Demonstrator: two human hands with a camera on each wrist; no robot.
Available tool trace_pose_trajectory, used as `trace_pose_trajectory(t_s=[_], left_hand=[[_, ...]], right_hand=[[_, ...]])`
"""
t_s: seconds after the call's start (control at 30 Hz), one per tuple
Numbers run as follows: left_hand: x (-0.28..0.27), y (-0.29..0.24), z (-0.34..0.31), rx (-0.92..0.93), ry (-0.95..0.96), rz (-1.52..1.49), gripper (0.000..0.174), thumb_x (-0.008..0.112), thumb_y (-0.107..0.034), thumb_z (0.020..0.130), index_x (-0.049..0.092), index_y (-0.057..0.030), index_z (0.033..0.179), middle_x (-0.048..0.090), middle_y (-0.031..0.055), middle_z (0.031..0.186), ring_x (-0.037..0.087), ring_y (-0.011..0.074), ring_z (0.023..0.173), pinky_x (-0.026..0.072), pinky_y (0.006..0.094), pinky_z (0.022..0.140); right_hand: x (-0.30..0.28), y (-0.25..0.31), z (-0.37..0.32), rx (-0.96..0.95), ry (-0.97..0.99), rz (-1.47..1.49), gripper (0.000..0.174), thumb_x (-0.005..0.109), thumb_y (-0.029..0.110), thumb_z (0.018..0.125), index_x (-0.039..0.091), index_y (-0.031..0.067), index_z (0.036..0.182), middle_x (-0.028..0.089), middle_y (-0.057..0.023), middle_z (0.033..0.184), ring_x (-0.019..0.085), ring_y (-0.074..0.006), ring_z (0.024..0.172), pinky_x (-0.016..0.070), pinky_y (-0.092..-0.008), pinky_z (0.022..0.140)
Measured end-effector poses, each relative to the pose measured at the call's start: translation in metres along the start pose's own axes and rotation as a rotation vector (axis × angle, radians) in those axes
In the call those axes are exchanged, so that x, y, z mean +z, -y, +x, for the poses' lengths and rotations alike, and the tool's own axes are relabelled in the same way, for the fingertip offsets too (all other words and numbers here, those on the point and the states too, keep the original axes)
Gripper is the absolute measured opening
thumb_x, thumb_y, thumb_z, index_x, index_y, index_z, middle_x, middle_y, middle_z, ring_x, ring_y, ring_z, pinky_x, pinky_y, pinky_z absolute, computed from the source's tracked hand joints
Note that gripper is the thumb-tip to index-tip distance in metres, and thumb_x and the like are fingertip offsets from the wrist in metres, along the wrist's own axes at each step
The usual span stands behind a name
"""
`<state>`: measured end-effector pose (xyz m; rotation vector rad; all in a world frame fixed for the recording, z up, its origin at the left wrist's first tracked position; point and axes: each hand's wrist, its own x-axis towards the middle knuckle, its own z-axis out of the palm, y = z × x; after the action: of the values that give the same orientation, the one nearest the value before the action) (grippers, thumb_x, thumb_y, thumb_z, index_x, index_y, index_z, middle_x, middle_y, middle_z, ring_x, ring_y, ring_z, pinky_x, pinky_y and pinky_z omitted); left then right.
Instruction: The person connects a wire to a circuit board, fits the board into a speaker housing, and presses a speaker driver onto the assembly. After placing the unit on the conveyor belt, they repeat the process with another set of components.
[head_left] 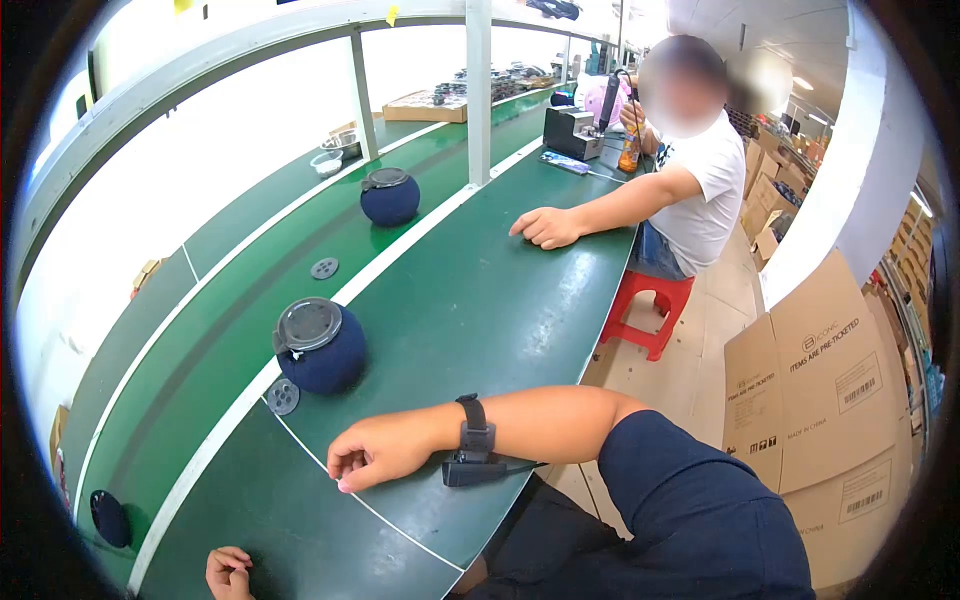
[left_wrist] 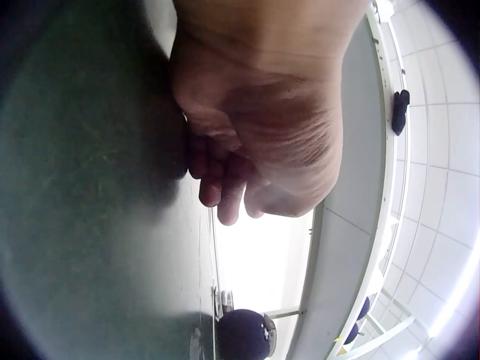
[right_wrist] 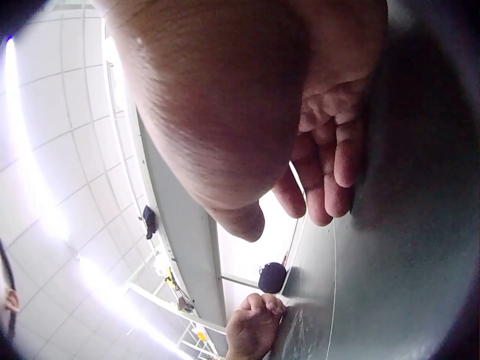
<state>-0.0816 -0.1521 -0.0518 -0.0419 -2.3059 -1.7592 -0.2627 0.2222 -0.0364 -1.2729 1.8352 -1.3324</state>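
My right hand (head_left: 385,450) rests on the green worktable (head_left: 450,330), its fingers loosely curled around nothing. At the lower left, my left hand (head_left: 230,572) lies at the table, also loosely curled and holding nothing; it appears in the right wrist view too, as a hand (right_wrist: 253,326) near the bottom. Just beyond my right hand sits a navy, ball-shaped fabric item (head_left: 335,355) topped by a dark translucent round cap (head_left: 308,323). Beside its base lies a grey disc with holes (head_left: 283,397). The left wrist view shows a navy ball (left_wrist: 244,334) at its bottom.
A second capped navy ball (head_left: 390,200), another holed disc (head_left: 324,268) and a dark navy round item (head_left: 110,518) are on the green strip beyond the white line. Across the table sits a person (head_left: 700,170), arm on the tabletop. Cardboard boxes (head_left: 810,400) stand at right.
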Motion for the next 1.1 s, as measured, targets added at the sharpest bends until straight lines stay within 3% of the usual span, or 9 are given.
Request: trace_pose_trajectory(t_s=[0.27, 0.47, 0.63, 0.77, 0.83, 0.87, 0.93, 1.1], left_hand=[[0.0, 0.005, 0.001, -0.005, 0.005, -0.027, 0.013, 0.059, 0.003, 0.092, 0.055, -0.0053, 0.083, 0.065, 0.0115, 0.104, 0.06, 0.0192, 0.094, 0.0473, 0.0321, 0.088], [0.001, -0.001, -0.001, -0.026, -0.008, 0.012, 0.015, 0.063, -0.005, 0.095, 0.056, -0.0042, 0.082, 0.066, 0.0086, 0.096, 0.058, 0.0173, 0.089, 0.0466, 0.0306, 0.085], [0.013, -0.016, 0.002, -0.094, -0.104, 0.17, 0.023, 0.054, -0.012, 0.102, 0.059, -0.0015, 0.082, 0.065, 0.007, 0.091, 0.058, 0.0165, 0.086, 0.0462, 0.0297, 0.084], [0.01, -0.007, 0.004, -0.061, -0.081, 0.185, 0.018, 0.051, -0.011, 0.102, 0.06, -0.0019, 0.089, 0.065, 0.0079, 0.094, 0.058, 0.0167, 0.086, 0.0469, 0.03, 0.084], [0.012, 0.009, 0.008, -0.082, -0.223, 0.014, 0.012, 0.056, -0.015, 0.096, 0.048, -0.0063, 0.092, 0.056, 0.0055, 0.084, 0.05, 0.0105, 0.074, 0.0421, 0.0249, 0.071], [0.008, 0.01, 0.006, -0.083, -0.224, 0.015, 0.012, 0.056, -0.015, 0.096, 0.048, -0.0063, 0.092, 0.056, 0.0055, 0.084, 0.05, 0.0105, 0.074, 0.0421, 0.0249, 0.071], [0.01, -0.008, 0.005, -0.055, -0.125, -0.036, 0.011, 0.05, -0.009, 0.102, 0.059, -0.003, 0.099, 0.066, 0.0095, 0.099, 0.059, 0.0173, 0.088, 0.0477, 0.0296, 0.084], [0.01, -0.002, 0.004, -0.002, -0.08, -0.057, 0.009, 0.05, -0.009, 0.103, 0.057, -0.004, 0.104, 0.066, 0.0106, 0.104, 0.059, 0.0163, 0.088, 0.0481, 0.0284, 0.084]], right_hand=[[-0.001, 0.002, 0.0, 0.01, 0.006, -0.005, 0.034, 0.065, 0.031, 0.095, 0.063, 0.001, 0.112, 0.07, -0.0067, 0.099, 0.062, -0.0148, 0.088, 0.0504, -0.0304, 0.078], [-0.001, 0.0, 0.001, -0.018, -0.002, -0.012, 0.034, 0.065, 0.03, 0.095, 0.063, 0.0005, 0.112, 0.07, -0.0065, 0.099, 0.062, -0.014, 0.088, 0.0502, -0.0298, 0.078], [-0.001, 0.002, 0.001, 0.019, 0.003, -0.002, 0.035, 0.066, 0.029, 0.095, 0.063, 0.0002, 0.113, 0.07, -0.0062, 0.1, 0.061, -0.0133, 0.088, 0.0499, -0.0294, 0.078], [-0.001, 0.002, 0.001, 0.018, 0.006, 0.005, 0.035, 0.066, 0.029, 0.095, 0.063, 0.0002, 0.113, 0.07, -0.0062, 0.101, 0.061, -0.0133, 0.089, 0.0497, -0.0293, 0.079], [-0.002, 0.002, 0.001, 0.036, 0.003, -0.009, 0.035, 0.066, 0.03, 0.095, 0.063, 0.0005, 0.113, 0.07, -0.006, 0.1, 0.061, -0.0133, 0.09, 0.0496, -0.0297, 0.079], [-0.001, 0.002, 0.001, 0.035, 0.004, -0.008, 0.035, 0.066, 0.03, 0.095, 0.063, 0.0005, 0.113, 0.07, -0.006, 0.1, 0.061, -0.0133, 0.09, 0.0496, -0.0297, 0.079], [-0.001, 0.001, 0.002, 0.044, 0.002, -0.021, 0.034, 0.066, 0.03, 0.095, 0.063, 0.0009, 0.113, 0.07, -0.0059, 0.1, 0.061, -0.0134, 0.09, 0.0496, -0.03, 0.079], [0.0, 0.002, 0.001, 0.007, -0.006, -0.009, 0.035, 0.066, 0.031, 0.094, 0.064, 0.0004, 0.111, 0.07, -0.008, 0.099, 0.063, -0.0155, 0.089, 0.0509, -0.0313, 0.08]])
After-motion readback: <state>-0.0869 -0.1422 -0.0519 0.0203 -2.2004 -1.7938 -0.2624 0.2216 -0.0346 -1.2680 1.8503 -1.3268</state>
